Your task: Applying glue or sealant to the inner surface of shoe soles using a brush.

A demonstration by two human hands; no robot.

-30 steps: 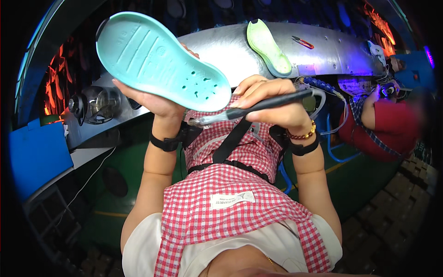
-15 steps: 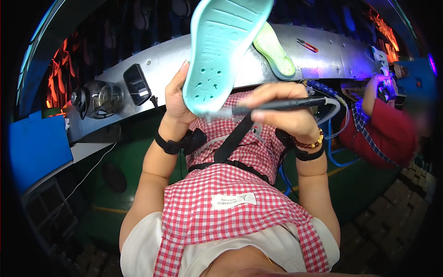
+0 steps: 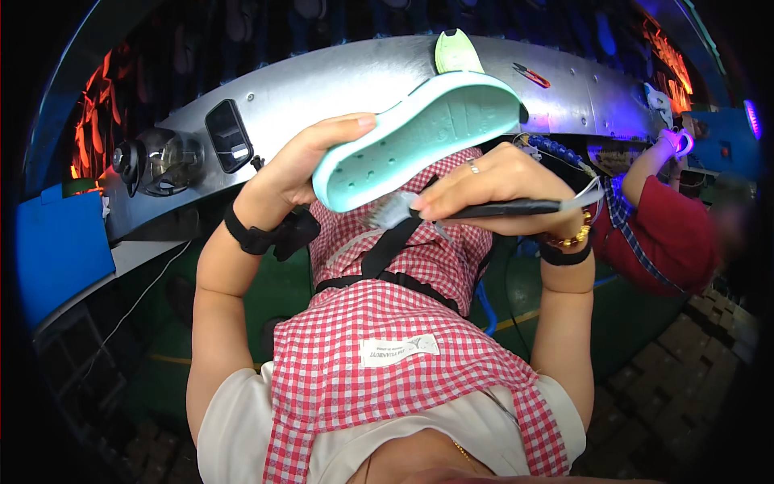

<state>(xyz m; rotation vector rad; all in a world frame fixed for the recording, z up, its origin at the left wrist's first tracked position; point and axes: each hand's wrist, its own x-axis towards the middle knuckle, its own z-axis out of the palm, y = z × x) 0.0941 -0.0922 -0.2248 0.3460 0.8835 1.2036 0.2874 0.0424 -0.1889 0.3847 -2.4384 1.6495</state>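
turquoise shoe sole (image 3: 419,149): likely light, flexible; hold by rim | left hand (image 3: 310,157): grip clamped on it | right hand (image 3: 501,187): clamped on black-handled brush (image 3: 516,209)

Turquoise shoe (image 3: 419,133): moulded plastic or rubber, can't tell which; smooth, soft sheen. Brush (image 3: 504,210): dark, plastic-looking handle, low shine; bristles (image 3: 381,212) too blurred to judge. Bench (image 3: 310,85): bare metal, smooth, glossy with bright glare. Apron (image 3: 403,306): matt woven cloth. Phone (image 3: 229,135): glossy, glass-like face. Jug (image 3: 173,161): clear, shiny, glass or plastic unclear. Blue panel (image 3: 68,242): smooth, matt
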